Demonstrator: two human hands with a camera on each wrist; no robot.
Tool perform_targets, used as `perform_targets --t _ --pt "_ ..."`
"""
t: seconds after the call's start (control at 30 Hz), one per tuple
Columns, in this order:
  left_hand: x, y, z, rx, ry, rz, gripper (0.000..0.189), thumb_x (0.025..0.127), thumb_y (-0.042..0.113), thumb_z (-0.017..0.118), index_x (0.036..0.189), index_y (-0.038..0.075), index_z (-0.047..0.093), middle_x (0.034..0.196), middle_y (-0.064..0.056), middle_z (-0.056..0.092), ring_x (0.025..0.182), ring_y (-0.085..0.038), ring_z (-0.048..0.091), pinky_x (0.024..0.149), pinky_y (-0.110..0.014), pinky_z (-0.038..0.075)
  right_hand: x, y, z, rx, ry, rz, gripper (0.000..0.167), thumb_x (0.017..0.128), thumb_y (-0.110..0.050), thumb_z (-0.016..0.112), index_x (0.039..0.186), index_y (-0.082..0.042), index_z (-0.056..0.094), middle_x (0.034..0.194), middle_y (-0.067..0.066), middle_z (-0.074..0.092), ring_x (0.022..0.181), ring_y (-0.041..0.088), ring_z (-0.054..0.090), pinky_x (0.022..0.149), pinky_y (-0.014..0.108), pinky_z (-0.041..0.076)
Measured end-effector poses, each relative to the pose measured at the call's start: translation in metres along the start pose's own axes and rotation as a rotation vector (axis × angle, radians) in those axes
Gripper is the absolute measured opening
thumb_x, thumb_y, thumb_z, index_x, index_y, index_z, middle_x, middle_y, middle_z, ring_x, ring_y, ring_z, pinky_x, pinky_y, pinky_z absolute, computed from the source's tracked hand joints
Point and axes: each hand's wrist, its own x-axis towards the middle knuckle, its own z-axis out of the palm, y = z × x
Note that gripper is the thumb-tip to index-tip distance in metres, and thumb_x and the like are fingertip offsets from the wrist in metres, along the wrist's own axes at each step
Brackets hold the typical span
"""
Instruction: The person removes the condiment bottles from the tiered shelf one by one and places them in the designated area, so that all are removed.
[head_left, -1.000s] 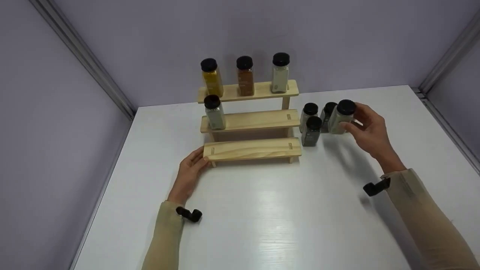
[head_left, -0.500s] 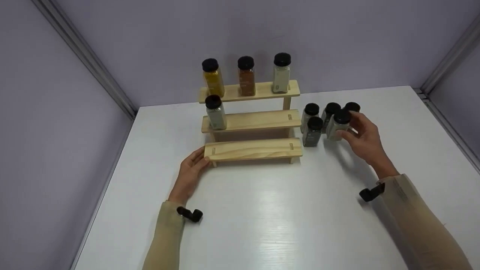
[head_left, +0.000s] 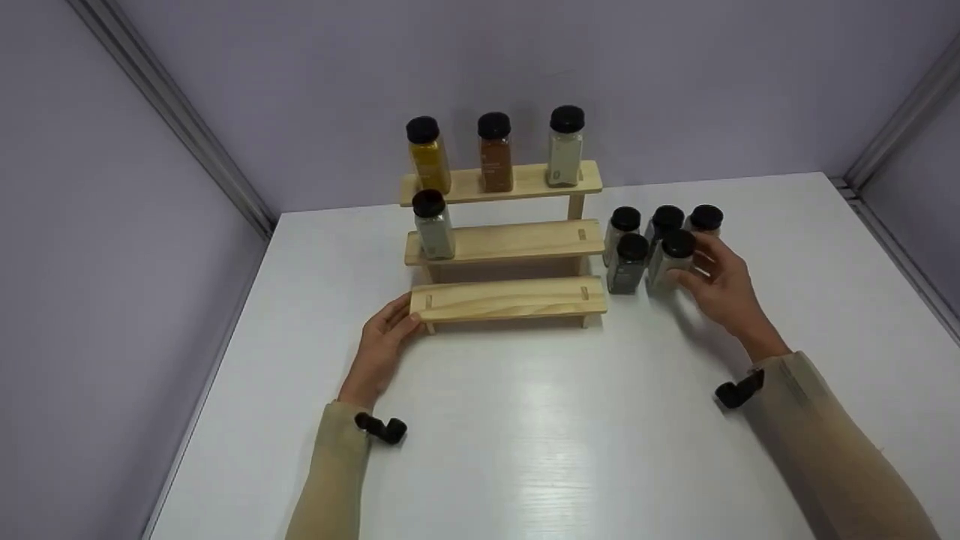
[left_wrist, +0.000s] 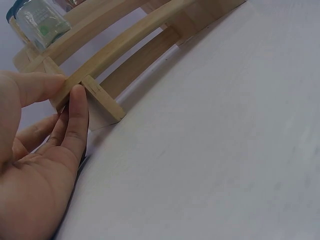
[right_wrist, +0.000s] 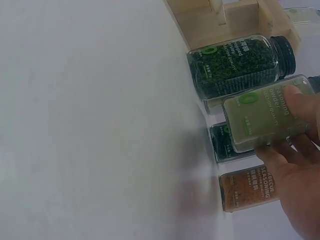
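Observation:
My left hand pinches the left end of the lowest shelf of a three-step wooden rack; the left wrist view shows the thumb above and fingers below the board. On the right, my right hand grips a square glass spice jar of pale seasoning powder with a black lid. It stands roughly upright beside a jar of dark green flakes, labelled parsley in the right wrist view. Whether its base touches the table cannot be told. Behind are a pale jar, another dark jar and a reddish-brown barbecue seasoning jar.
The top shelf bears a yellow jar, a red-brown jar and a pale jar. One pale greenish jar stands at the left of the middle shelf. Grey-lilac walls enclose the white table.
My right hand has brought the seasoning jar down, leftward and nearer the front, beside the parsley jar. The reddish-brown jar's lid has come into view behind it. My left hand stays on the rack.

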Motion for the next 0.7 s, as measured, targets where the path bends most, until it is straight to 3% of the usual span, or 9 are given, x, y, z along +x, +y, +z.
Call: perform_targets --t 0.47,0.7 --pt "-0.0003 0.0010 0.0004 0.008 0.012 -0.010 0.055 0.109 0.009 0.063 0.160 0.004 0.045 0.159 -0.015 0.051 0.144 -0.027 0.053 0.115 -0.032 0.055 -0.0032 0.0044 -0.0022 -0.032 -0.028 0.044 0.057 0.097 0.012 0.070 0.151 0.004 0.052 0.141 -0.009 0.057 0.132 0.000 0.057 0.115 0.014 0.047" --pt "-0.0003 0.0002 -0.0005 -0.001 0.000 0.000 0.055 0.109 0.008 0.062 0.161 0.002 0.043 0.159 -0.017 0.050 0.144 -0.027 0.052 0.115 -0.032 0.055 -0.0040 0.0055 -0.0019 -0.023 -0.043 0.049 0.056 0.099 0.010 0.069 0.152 0.004 0.050 0.144 -0.004 0.056 0.133 0.000 0.055 0.114 0.014 0.047"
